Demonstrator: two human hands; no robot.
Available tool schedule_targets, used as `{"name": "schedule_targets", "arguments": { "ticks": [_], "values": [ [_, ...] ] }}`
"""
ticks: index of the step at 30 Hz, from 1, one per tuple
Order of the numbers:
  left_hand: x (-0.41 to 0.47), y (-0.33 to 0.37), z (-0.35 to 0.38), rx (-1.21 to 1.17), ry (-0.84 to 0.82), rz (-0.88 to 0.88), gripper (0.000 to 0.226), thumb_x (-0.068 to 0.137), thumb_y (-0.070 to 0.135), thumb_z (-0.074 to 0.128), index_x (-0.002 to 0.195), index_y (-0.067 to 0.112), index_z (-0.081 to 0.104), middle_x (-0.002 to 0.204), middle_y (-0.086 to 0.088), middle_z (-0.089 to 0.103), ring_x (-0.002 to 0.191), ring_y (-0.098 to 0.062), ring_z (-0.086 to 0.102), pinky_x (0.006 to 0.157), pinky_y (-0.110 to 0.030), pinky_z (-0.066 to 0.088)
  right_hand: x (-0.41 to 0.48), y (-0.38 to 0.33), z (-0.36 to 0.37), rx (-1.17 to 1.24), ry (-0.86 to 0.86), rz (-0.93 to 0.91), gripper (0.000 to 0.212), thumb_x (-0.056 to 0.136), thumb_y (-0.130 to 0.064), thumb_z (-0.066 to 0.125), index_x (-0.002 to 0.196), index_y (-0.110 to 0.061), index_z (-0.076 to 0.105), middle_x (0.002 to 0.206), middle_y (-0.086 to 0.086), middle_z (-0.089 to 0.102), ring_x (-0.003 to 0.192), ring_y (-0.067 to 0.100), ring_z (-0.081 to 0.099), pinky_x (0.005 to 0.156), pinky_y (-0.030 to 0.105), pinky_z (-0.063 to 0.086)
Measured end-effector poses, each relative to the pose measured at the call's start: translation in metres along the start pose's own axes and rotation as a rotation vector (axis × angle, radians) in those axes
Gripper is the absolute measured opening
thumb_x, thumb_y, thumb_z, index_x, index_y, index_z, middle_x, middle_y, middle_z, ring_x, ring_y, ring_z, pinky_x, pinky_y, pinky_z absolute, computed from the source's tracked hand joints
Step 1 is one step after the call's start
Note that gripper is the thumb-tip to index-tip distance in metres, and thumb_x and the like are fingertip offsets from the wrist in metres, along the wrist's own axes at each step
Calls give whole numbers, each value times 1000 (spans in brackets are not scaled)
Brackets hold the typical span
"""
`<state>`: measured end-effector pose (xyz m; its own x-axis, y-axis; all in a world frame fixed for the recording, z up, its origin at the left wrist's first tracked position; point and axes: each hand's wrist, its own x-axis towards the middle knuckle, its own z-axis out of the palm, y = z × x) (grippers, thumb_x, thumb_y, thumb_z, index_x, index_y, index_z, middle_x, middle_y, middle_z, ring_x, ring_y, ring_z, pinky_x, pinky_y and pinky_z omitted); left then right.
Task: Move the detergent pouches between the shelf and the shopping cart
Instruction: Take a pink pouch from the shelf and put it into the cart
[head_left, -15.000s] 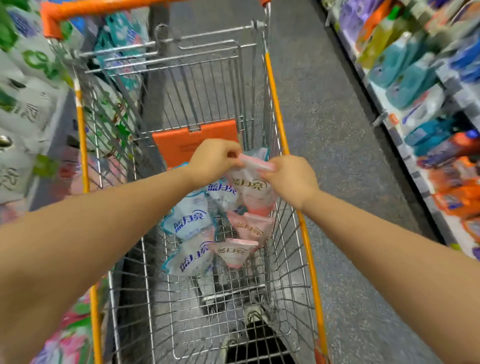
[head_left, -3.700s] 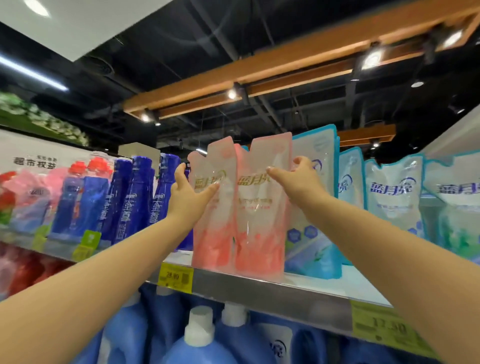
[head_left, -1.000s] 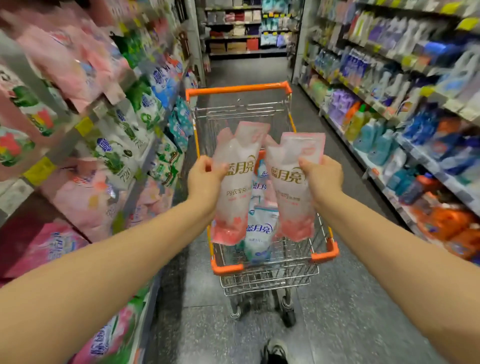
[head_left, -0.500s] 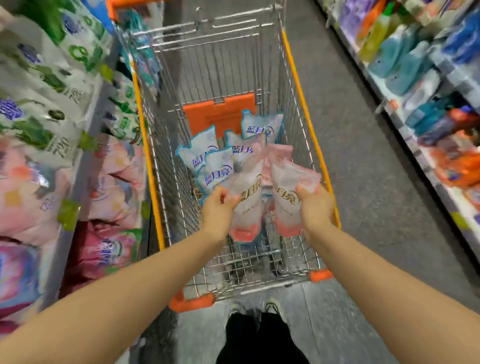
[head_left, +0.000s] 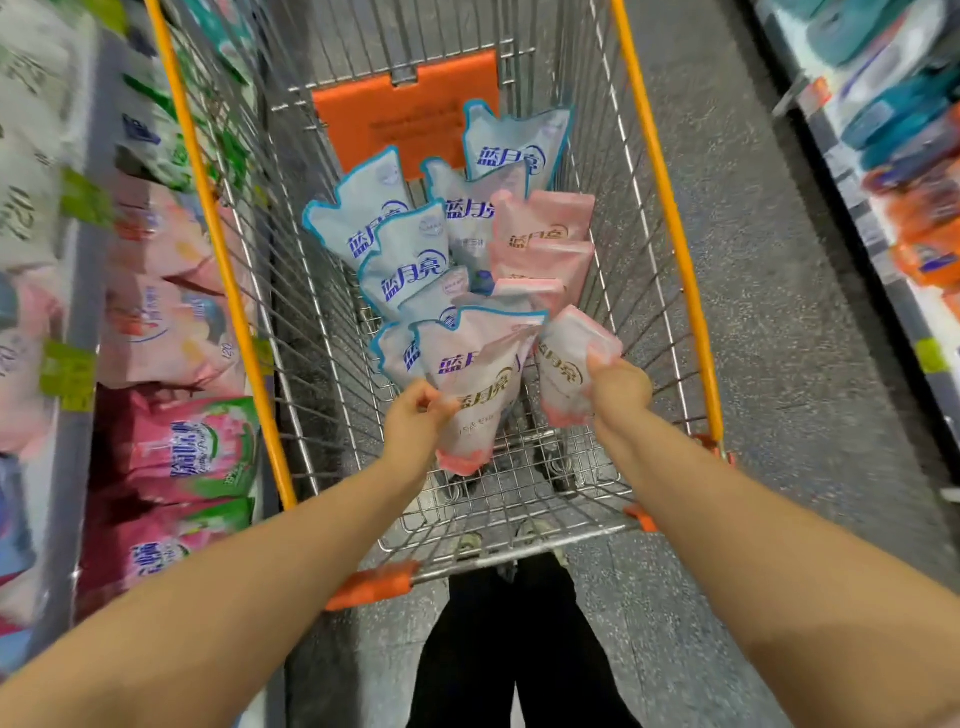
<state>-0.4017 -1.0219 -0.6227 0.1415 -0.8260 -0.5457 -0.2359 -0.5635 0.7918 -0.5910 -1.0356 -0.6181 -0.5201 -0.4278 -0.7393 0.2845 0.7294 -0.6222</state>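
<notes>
L hand (head_left: 418, 415) fingers curled round pink pouch (head_left: 475, 415), R hand (head_left: 618, 389) fingers gripping 2nd pink pouch (head_left: 561, 384), both pouches held inside cart (head_left: 670, 218) near end, blue pouches (head_left: 400, 260) & more pink ones (head_left: 545, 228) piled just beyond, shelf (head_left: 72, 291) at left

Left shelf packs (head_left: 171, 332) motion-blurred; cart (head_left: 666, 208) front cut off at top; orange panel (head_left: 395, 119) print unreadable.

The cart (head_left: 657, 171) holds heaped pouches (head_left: 400, 254) and stands between a left shelf (head_left: 78, 322) and a right shelf (head_left: 852, 171).
</notes>
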Motion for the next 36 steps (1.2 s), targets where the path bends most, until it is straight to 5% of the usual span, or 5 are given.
{"name": "schedule_targets", "arguments": {
  "ticks": [4,12,21,30,36],
  "values": [
    [7,-16,-4,31,-20,-17,32,85,-1,58,62,12,40,66,-3,46,63,-11,43,55,-18,37,1,13,0,15,28,20,31,94,-22,54,116,-1,59,105,18,64,84,25,59,38,15,43],
    [1,-31,2,469,-47,30,9,90,11,57,85,3,58,75,-3,59,62,-17,57,40,-13,39,-3,14,-9,-221,-58,-104,27,88,-16,60,113,-5,64,85,3,62,90,25,61,81,37,54],
    [4,-6,6,1051,-334,209,20,96,22,45,100,11,60,102,-10,66,89,-26,60,74,-31,45,-27,7,-19,-410,-153,-206,55,80,3,63,129,-8,43,111,11,56,89,23,52,53,20,39],
    [-2,2,32,1062,-341,340,43,86,42,55,122,18,51,118,-6,57,102,-25,56,84,-34,47,-30,7,-21,-485,-11,-267,69,74,-1,65,135,-9,33,124,18,51,109,36,55,87,46,52],
    [4,-1,72,1231,-526,509,61,82,54,57,130,19,44,123,-7,53,110,-27,52,89,-39,47,-27,14,-25,-443,-50,-322,66,75,-2,63,134,-11,34,126,16,51,113,33,52,94,42,46]
  ]
}}
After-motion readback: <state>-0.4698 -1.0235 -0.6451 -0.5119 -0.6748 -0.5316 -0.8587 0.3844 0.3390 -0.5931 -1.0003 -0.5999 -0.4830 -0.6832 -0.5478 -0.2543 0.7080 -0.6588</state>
